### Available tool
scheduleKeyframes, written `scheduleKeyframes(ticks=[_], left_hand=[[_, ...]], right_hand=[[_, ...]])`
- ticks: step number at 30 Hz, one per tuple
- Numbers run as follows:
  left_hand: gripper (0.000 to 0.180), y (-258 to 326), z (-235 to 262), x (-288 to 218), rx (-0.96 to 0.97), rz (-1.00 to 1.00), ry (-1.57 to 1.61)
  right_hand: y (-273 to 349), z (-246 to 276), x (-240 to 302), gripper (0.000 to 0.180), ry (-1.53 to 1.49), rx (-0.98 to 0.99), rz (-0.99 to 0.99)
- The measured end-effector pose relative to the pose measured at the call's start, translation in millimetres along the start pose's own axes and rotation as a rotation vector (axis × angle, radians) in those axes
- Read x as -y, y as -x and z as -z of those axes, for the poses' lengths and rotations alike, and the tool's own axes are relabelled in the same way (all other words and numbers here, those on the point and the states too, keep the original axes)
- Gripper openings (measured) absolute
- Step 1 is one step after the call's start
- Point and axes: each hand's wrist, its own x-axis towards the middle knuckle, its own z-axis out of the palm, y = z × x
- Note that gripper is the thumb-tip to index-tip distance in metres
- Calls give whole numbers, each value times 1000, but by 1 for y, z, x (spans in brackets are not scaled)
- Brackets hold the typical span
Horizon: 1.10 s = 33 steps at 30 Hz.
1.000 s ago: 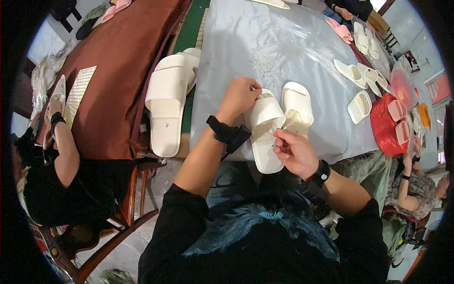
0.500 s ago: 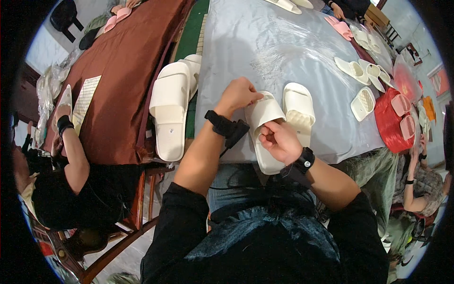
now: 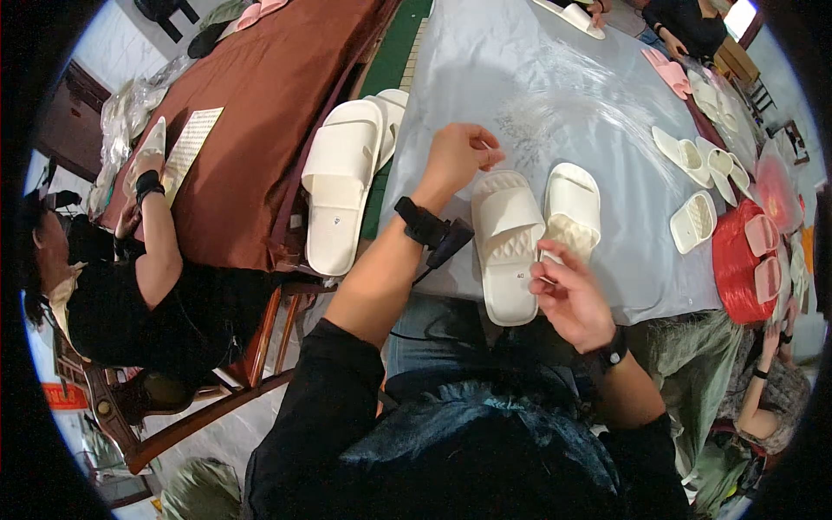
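The left hand [image 3: 466, 158], fingers bent, hangs just beyond the toe end of a white slipper [image 3: 510, 212]; the right hand [image 3: 574, 299], fingers curled, is beside its heel. No clear grasp shows; whether either hand pinches something fine, or touches the slipper, cannot be told. The slipper lies sole down between the hands, heel toward the wearer, an arrangement that presumably keeps both ends within reach. A second white slipper [image 3: 574, 201] lies parallel, just beyond the right hand, which partly hides its heel; the matching direction suggests a pair. Both rest on a grey-covered surface [image 3: 477, 65]. Left of the left hand, white slippers [image 3: 336, 178] overlap, perhaps to save room. Farther right of the right hand, pink slippers [image 3: 763, 234] lean against a red bundle [image 3: 732, 282], which apparently props them.
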Motion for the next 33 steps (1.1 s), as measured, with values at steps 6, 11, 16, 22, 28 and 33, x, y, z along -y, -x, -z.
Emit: scheduleKeyframes(ticks=[6, 11, 16, 22, 28, 33], left_hand=[[22, -14, -9, -40, -98, -105, -29], [23, -36, -38, -52, 84, -33, 175], [21, -55, -62, -49, 303, -44, 114], [16, -73, -83, -43, 505, -59, -83], [13, -82, -93, -40, 592, -80, -120], [14, -84, -95, -37, 626, -100, -143]], right_hand=[[44, 29, 12, 18, 81, 86, 286], [49, 58, 4, 15, 52, -25, 276], [44, 59, 0, 14, 35, -28, 136], [34, 51, 4, 17, -8, 3, -63], [32, 54, -4, 18, -119, 26, -86], [42, 42, -21, 18, -194, -8, -132]])
